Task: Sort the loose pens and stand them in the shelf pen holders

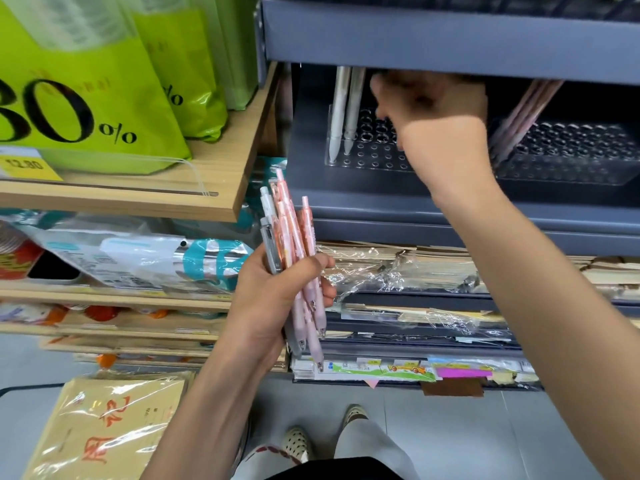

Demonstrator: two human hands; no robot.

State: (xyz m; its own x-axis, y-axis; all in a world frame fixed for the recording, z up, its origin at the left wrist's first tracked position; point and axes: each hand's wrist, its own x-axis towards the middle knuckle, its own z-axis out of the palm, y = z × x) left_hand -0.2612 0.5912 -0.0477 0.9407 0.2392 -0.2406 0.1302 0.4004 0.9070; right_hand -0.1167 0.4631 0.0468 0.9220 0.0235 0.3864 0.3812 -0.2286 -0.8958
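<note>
While clamped by curled left fingers (313, 268), pens (294, 244) fanned upward.

Pink patterned pens (294, 244), grey shelf (450, 36)

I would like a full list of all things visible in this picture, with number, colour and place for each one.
white pens: two, standing in left holder
left pen holder: one, clear, grey shelf
pink pens: several, leaning in right holder
right pen holder: one, clear, grey shelf
loose pens: a bunch, pink and grey
green bags: several, wooden shelf, upper left
wrapped paper stacks: many, brown, lower shelves
left hand: grips the loose pens
right hand: reaching over left holder; contents hidden
</note>
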